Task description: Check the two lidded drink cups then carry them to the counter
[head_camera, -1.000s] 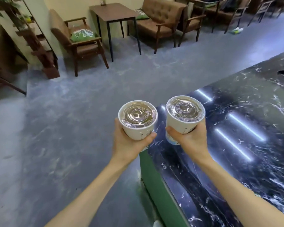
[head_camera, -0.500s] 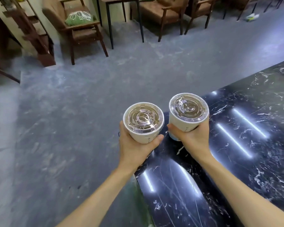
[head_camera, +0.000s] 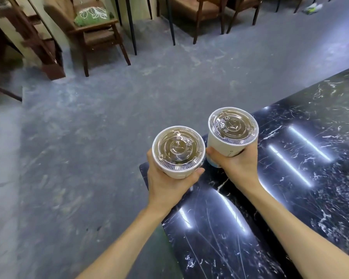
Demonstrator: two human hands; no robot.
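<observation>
**latte_lurker:** Cafe floor on the left, black marble counter (head_camera: pixel 290 198) on the right, and both cups are up over its near corner. So how far along is this?

**benchwarmer:** Pretty far, I'd say. Left hand (head_camera: pixel 165 188) is wrapped around the left cup (head_camera: pixel 178 152), right hand (head_camera: pixel 238 168) is wrapped around the right cup (head_camera: pixel 233 129), each grip closed on the paper wall under the rim. Clear lids are seated flat on both as far as I can tell, though the far edges are a bit blurry. Both cups are upright, just beside each other, not touching.

**latte_lurker:** So the checking part looks done?

**benchwarmer:** My guess, yes. What's left is the set-down: neither cup rests on the counter yet, both are held above it.
</observation>
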